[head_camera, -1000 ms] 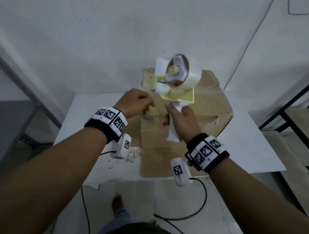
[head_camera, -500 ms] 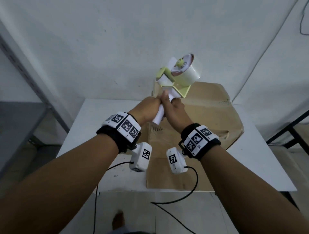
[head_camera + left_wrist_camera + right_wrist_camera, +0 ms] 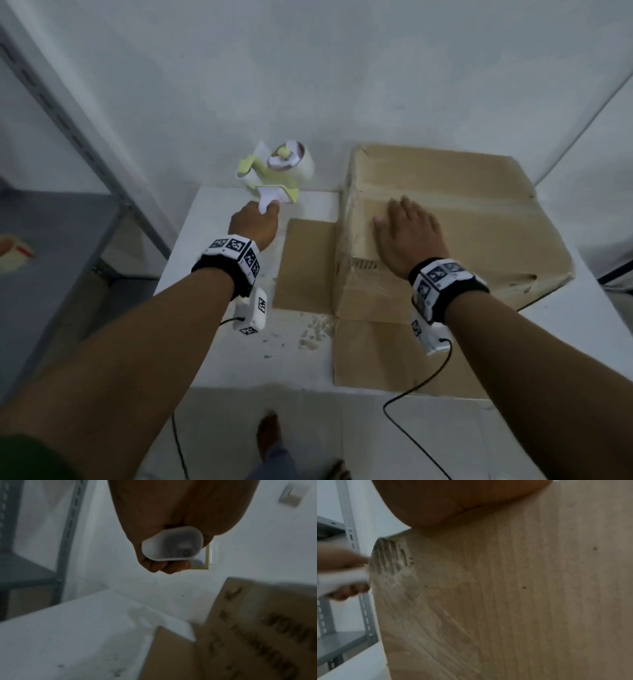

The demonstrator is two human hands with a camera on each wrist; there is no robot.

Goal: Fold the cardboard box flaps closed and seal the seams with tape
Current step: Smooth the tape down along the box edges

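Note:
A brown cardboard box [image 3: 455, 219] with its top flaps folded down stands on the white table [image 3: 239, 342], clear tape running along its top. My right hand [image 3: 406, 229] lies flat and open on the box top [image 3: 522, 588] near its left edge. Left of the box, my left hand [image 3: 255, 224] grips the white handle [image 3: 173, 545] of a yellow-green tape dispenser [image 3: 277, 171] loaded with a roll of clear tape, held above the table's far edge. One brown flap [image 3: 308, 267] lies flat on the table beside the box.
A grey metal shelving rack [image 3: 68, 222] stands to the left of the table. White walls close in behind. Small cardboard crumbs [image 3: 315, 337] lie on the table near the box. Cables hang from both wrist cameras; a bare foot [image 3: 269, 435] is on the floor below.
The dispenser has passed from my right hand to my left, which carried it left off the box. My right hand let go and came down flat on the box top.

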